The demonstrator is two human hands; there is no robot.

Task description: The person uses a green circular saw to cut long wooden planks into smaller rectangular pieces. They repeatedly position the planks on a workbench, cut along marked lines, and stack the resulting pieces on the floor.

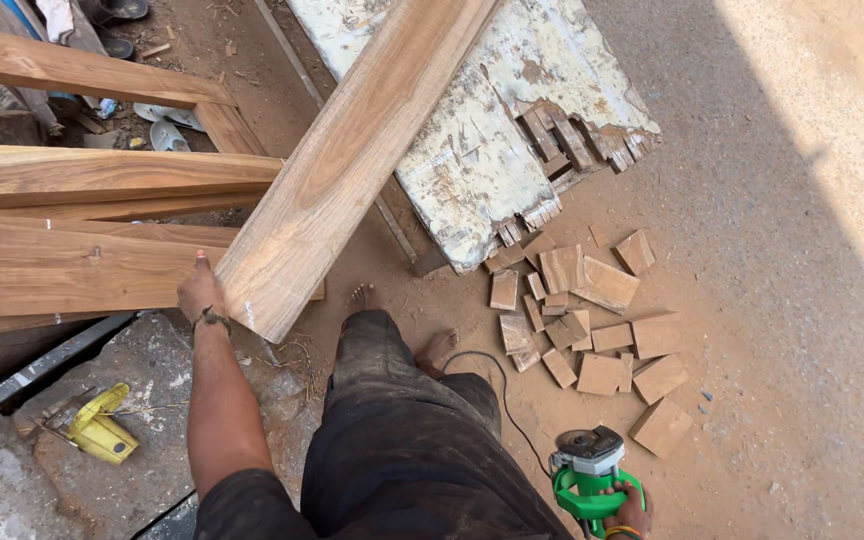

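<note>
My left hand [200, 288] grips the near end of a long wooden plank [352, 150] that runs up and away to the right, over a white, peeling board [482, 150]. My thumb points up along the plank's left edge. My right hand [629, 510], low at the bottom edge, is closed on the handle of a green electric circular saw [590, 470] hanging beside my leg; its black cord [497, 385] trails across the dirt. My bare feet stand on the reddish ground below the plank's end.
Several stacked planks [82, 260] lie at left. A pile of short wood offcuts [592, 320] is scattered on the dirt at right. A yellow tool [100, 428] rests on a stone slab [152, 400] at lower left.
</note>
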